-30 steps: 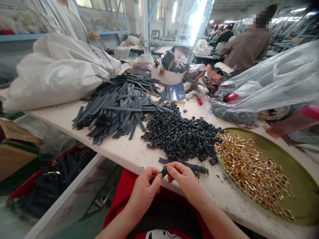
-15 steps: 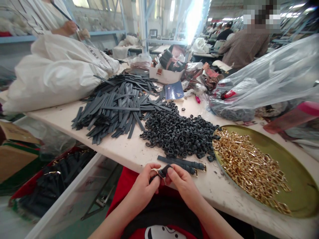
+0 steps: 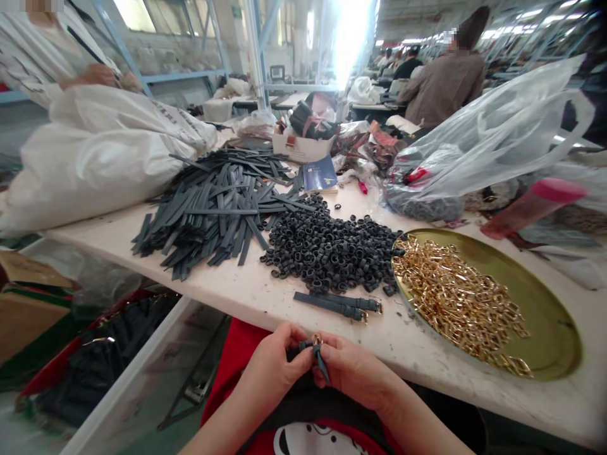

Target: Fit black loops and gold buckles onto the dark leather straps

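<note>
Close to my lap, in front of the table's edge, my left hand (image 3: 279,359) and my right hand (image 3: 351,368) meet with fingers pinched. Between them is a dark strap (image 3: 322,366) with a gold buckle (image 3: 317,341) at the top. My left fingers grip one part of the strap, while my right thumb and fingers press beside the buckle and the hanging end. Part of the strap is hidden by my fingers. Just beyond lie two dark straps with buckles (image 3: 329,306), side by side. Behind them is a heap of small dark loops (image 3: 332,253).
Loose dark strips (image 3: 213,208) are piled at the left, beside a large white sack (image 3: 99,158). On the right, a gold-coloured tray (image 3: 552,335) holds many gold buckles (image 3: 459,297). A pink-lidded bottle (image 3: 526,205) leans behind it. Another person (image 3: 446,85) sits farther back.
Both hands have come slightly nearer my body. The strap has turned: its gold buckle now shows on top and one end hangs down. The camera view has shifted a little.
</note>
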`<state>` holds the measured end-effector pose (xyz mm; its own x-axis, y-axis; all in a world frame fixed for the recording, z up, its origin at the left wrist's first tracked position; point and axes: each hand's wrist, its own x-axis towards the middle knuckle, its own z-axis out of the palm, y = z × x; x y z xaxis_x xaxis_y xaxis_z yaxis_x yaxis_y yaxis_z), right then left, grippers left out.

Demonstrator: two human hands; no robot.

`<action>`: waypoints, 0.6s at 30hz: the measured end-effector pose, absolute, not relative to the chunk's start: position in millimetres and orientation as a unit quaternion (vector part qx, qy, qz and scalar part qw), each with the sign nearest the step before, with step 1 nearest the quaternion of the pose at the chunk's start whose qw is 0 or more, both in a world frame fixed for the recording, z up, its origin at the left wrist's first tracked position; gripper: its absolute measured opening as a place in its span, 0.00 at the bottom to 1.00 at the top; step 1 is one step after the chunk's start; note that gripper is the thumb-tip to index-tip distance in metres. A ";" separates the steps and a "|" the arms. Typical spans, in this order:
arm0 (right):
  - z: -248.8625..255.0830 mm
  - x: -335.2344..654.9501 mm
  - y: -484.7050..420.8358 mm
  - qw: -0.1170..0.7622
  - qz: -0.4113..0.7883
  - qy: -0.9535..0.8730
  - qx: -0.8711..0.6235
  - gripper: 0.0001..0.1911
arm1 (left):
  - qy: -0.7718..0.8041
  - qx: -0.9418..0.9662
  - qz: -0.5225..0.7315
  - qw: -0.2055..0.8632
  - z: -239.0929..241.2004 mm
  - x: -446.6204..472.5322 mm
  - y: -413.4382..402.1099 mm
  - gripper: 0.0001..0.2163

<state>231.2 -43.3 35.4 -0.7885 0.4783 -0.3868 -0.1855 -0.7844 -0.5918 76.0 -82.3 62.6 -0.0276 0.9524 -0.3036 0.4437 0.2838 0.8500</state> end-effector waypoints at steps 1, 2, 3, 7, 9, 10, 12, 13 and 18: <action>36.1 231.6 -43.5 0.191 0.899 -0.282 -0.276 0.16 | 0.655 0.529 0.280 0.461 61.5 76.0 -82.4 0.07; 37.3 231.2 -43.3 0.206 0.885 -0.301 -0.288 0.16 | 0.649 0.522 0.285 0.475 60.2 75.8 -82.5 0.07; 38.6 230.2 -42.7 0.225 0.866 -0.325 -0.306 0.16 | 0.639 0.509 0.295 0.495 59.0 75.5 -82.3 0.08; 39.2 220.8 -36.1 0.290 0.754 -0.427 -0.406 0.18 | 0.586 0.432 0.345 0.592 55.2 74.4 -77.9 0.13; 34.1 215.9 -31.5 0.300 0.699 -0.465 -0.454 0.19 | 0.577 0.392 0.363 0.618 54.2 73.5 -74.3 0.15; 30.7 214.1 -29.3 0.302 0.672 -0.485 -0.472 0.19 | 0.577 0.374 0.369 0.626 54.1 72.8 -72.7 0.16; 24.3 212.0 -25.1 0.301 0.630 -0.518 -0.494 0.16 | 0.578 0.344 0.374 0.639 54.6 70.6 -70.0 0.17; 21.9 211.6 -23.0 0.296 0.616 -0.536 -0.496 0.15 | 0.578 0.333 0.375 0.644 55.1 69.0 -68.9 0.18; 25.4 214.5 -14.2 0.200 0.556 -0.669 -0.450 0.10 | 0.576 0.314 0.373 0.656 56.7 62.5 -65.0 0.16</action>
